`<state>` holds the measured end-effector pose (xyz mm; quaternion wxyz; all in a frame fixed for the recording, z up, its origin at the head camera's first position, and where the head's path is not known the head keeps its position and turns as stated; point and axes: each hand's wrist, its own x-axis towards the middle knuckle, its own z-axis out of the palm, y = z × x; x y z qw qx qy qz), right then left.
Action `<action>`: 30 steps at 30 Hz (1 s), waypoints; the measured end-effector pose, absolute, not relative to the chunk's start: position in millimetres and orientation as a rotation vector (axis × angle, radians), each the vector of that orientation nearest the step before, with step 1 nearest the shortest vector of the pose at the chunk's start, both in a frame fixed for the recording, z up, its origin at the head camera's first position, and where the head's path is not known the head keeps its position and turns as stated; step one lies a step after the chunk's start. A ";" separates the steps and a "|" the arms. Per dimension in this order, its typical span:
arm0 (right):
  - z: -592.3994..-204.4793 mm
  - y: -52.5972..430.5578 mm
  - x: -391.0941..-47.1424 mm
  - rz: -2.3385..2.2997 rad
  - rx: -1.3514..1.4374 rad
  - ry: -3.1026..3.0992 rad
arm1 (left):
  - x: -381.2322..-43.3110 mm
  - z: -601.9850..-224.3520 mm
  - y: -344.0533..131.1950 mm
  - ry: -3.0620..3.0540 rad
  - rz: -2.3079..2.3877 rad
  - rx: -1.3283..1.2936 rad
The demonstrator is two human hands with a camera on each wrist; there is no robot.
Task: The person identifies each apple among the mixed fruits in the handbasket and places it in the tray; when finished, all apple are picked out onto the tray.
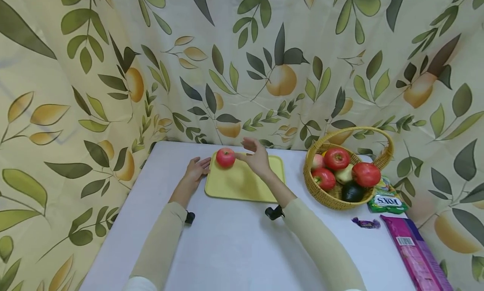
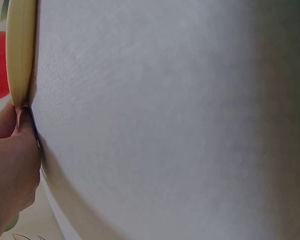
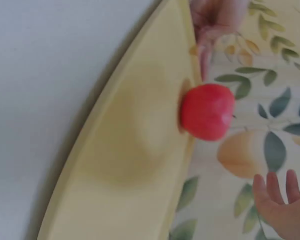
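Observation:
A yellow tray (image 1: 242, 184) lies on the white table, with a red apple (image 1: 225, 157) sitting near its far left corner. My left hand (image 1: 195, 170) is at the tray's left edge. Its thumb is over the rim, and the left wrist view shows the hand (image 2: 12, 172) pinching the edge of the tray (image 2: 21, 50). Above the tray, just right of the apple, is my right hand (image 1: 258, 158) with its fingers spread and holding nothing. In the right wrist view a gap separates that hand (image 3: 287, 212) from the apple (image 3: 208, 112).
At the right stands a wicker basket (image 1: 310, 186) of fruit with a tall handle. Beside it lie a green FOX'S packet (image 1: 387, 201), a small purple wrapped sweet (image 1: 365, 223) and a long pink-purple packet (image 1: 414, 251). A leaf-patterned curtain (image 1: 242, 85) hangs behind the table.

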<state>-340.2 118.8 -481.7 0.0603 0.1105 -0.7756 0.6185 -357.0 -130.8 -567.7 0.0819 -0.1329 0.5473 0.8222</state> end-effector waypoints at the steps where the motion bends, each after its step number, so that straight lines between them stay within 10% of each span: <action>1: -478.6 124.0 -337.2 1.897 0.337 -2.324 | -357.4 -567.8 -131.3 1.638 2.456 -0.397; 30: -441.3 291.7 -271.6 1.626 -0.158 -1.710 | -358.0 -567.8 -132.0 1.627 2.433 -0.380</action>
